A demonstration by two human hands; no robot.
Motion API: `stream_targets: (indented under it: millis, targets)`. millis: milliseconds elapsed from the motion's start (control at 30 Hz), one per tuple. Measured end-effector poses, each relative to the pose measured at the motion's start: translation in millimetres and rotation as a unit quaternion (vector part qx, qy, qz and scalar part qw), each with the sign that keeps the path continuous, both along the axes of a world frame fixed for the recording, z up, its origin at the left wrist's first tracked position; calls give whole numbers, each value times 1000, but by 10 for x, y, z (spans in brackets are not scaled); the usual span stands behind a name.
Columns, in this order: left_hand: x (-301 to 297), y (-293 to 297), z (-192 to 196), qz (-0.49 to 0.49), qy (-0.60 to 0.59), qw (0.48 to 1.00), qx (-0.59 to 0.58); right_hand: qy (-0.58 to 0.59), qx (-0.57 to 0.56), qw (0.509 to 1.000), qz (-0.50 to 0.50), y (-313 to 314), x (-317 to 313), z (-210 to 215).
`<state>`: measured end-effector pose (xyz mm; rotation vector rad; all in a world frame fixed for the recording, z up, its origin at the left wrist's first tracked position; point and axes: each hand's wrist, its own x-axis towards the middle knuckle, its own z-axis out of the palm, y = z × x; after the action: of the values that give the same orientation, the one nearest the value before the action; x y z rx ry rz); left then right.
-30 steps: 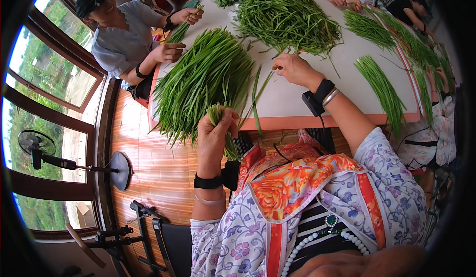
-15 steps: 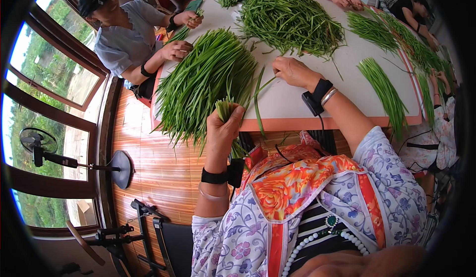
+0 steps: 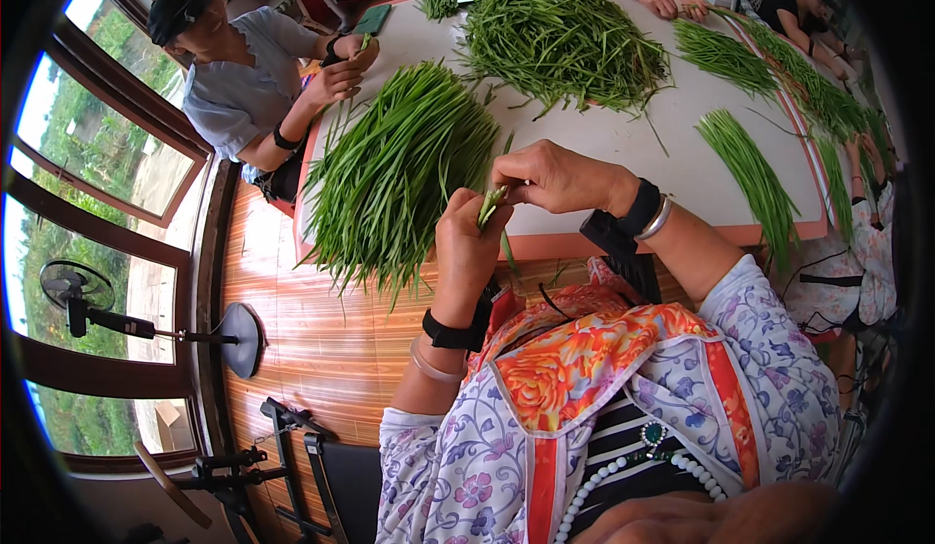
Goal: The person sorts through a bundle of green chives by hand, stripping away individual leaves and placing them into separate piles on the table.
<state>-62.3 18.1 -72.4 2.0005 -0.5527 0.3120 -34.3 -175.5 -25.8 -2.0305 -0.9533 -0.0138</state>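
Note:
A small bunch of garlic chives (image 3: 493,207) is gripped in my left hand (image 3: 464,247), its pale cut ends poking up past the thumb. My right hand (image 3: 557,176) has its fingers bent in a pinch against those ends; what lies between the fingertips is mostly hidden. Both hands are over the table's near edge. Just left of them, a big heap of long garlic chives (image 3: 399,154) lies on the table, its leaf tips hanging over the edge. A few loose leaves dangle beneath my hands.
The white table (image 3: 604,150) has a pink edge. A larger pile of greens (image 3: 560,42) lies at the back, with a neat bundle (image 3: 745,179) at right and more greens beyond. Co-workers handle stalks at left and far side. A fan (image 3: 239,339) stands by the windows.
My right hand has come left and nearer to meet the bunch in my left hand, which has shifted slightly right. The co-worker at left has brought both hands together.

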Motion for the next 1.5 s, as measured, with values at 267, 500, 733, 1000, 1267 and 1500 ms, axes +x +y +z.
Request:
stream_targets:
  millis: [267,500,733,1000,1267,1500]
  targets:
    - [-100,312,161,-49,202,953,-219,-125,-75,973,-180,-177,580,-351]
    - [-160,454,376,-33,137,937,-319,-56,-207,950,-227,-63,734,-631]
    - [-141,512,330,-45,271,860,-430,-57,-201,955,-209,-77,720,-584]
    - [-4,349,43,11,192,958,-214,-99,-123,983,-89,48,215,-138]
    - [-26,239,11,-57,171,979,-97,-95,-40,995,18,26,157,-40]
    - [-154,488,255,-63,219,934,-274,-145,-73,960,-230,-425,764,-528]
